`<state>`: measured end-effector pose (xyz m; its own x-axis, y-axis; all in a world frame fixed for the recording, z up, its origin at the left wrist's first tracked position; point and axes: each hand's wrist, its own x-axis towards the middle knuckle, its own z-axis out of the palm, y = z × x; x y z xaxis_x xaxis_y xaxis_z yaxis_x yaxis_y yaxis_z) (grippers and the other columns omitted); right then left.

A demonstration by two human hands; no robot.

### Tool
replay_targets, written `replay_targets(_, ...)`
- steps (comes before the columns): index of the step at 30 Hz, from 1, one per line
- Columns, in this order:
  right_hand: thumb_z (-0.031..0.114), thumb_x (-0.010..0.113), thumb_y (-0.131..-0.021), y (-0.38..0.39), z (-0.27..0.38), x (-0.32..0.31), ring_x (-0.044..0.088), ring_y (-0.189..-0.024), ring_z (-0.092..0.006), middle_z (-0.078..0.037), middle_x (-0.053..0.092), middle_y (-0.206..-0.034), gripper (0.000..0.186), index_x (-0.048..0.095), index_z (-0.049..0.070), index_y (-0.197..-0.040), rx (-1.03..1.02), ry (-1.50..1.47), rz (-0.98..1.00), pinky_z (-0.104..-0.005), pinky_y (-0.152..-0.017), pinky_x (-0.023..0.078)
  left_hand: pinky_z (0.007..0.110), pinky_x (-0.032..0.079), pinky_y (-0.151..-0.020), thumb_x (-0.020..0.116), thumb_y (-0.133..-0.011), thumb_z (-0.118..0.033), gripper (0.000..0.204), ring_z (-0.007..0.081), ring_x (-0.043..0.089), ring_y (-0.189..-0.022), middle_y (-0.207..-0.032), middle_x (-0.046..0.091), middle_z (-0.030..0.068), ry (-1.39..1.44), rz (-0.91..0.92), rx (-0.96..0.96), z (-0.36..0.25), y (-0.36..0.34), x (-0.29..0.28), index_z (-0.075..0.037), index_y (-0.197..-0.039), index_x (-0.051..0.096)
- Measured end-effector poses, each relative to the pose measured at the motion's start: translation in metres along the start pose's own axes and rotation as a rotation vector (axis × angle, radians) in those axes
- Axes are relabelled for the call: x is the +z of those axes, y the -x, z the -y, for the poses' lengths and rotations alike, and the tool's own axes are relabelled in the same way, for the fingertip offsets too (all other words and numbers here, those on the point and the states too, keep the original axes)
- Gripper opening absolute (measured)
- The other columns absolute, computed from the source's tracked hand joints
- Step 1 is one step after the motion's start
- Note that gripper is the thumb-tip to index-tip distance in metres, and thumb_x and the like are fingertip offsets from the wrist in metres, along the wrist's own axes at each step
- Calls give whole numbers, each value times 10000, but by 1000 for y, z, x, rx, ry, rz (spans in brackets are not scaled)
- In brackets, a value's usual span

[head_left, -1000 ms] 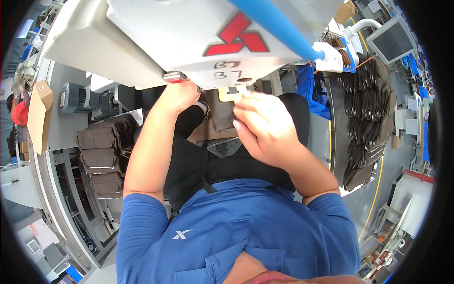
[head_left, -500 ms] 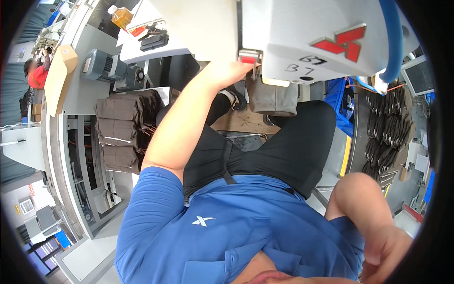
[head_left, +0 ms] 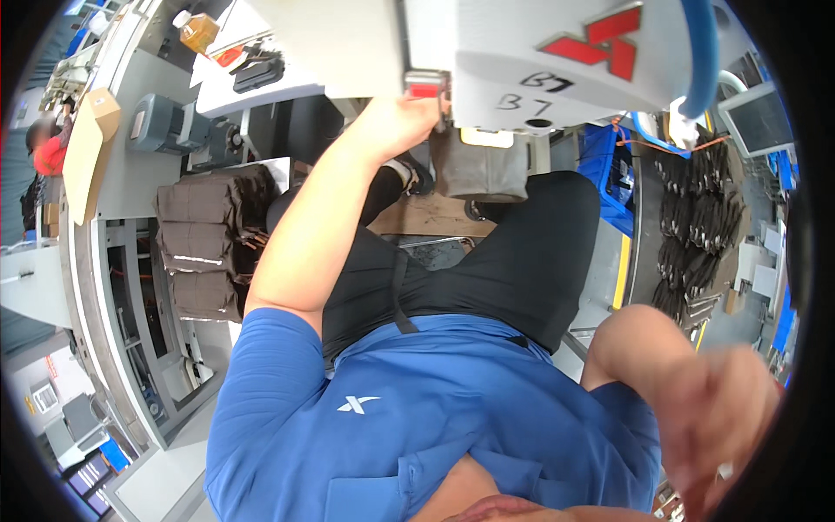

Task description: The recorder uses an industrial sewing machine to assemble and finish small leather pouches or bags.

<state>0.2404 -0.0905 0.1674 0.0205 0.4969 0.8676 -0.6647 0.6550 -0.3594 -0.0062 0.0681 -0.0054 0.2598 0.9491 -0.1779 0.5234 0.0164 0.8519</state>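
Up at the grey-white machine head (head_left: 574,104), my left hand (head_left: 413,120) reaches just below a small red-and-metal part (head_left: 424,90); its fingers are curled, and what they grip is hidden. A grey-brown fabric piece (head_left: 478,174) hangs under the head, beside that hand, below a pale yellow plate (head_left: 487,137). At the lower right, close to my face, my right hand (head_left: 722,418) is raised and blurred, so its fingers cannot be made out.
Folded brown fabric bundles (head_left: 196,248) are stacked at left, near a motor (head_left: 156,123). At right are a blue bin (head_left: 600,165) and dark hanging pieces (head_left: 696,235). A bottle (head_left: 196,33) stands at upper left; a person in red (head_left: 48,152) is farther left.
My right hand has left the machine and moved down and right toward my face. My left hand stays at the red part. The view has shifted, showing more of the hanging fabric piece.
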Motion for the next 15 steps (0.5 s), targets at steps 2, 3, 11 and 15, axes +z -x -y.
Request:
replay_targets(2, 143, 754, -734, 29, 1, -21, 550, -521, -161, -2, 622, -657, 89, 683, 93, -752, 148, 406, 78, -295, -480, 391, 416, 560, -842, 634, -821, -49, 369, 367, 686, -1018, -1110, 697, 197, -41, 34, 45, -4, -2, 3, -67, -1189, 660)
replay_targets(3, 14, 714, -649, 40, -2, -33, 562, -533, -241, -72, 630, -696, 183, 730, 37, -830, 295, 788, 146, -358, -487, 432, 402, 558, -854, 643, -830, -56, 371, 352, 685, -1024, -1106, 700, 186, -94, 53, 74, -9, -2, 4, -78, -1200, 660)
replay_targets(11, 182, 788, -801, 91, -87, -66, 548, -592, -208, -38, 532, -756, 367, 698, 86, -1143, 609, 1419, 542, -338, -546, 448, 296, 452, -1036, 679, -972, -81, 335, 113, 590, -1138, -1235, 681, 58, 589, 151, 316, 23, 9, 20, 22, -1289, 648)
replay_targets(15, 266, 770, -831, 84, -93, -61, 569, -632, -197, -39, 511, -777, 393, 672, 118, -1181, 599, 1549, 662, -336, -565, 454, 310, 432, -1069, 670, -972, -86, 364, 134, 587, -1183, -1263, 680, 75, 466, 122, 234, 19, 11, 16, 25, -1315, 626)
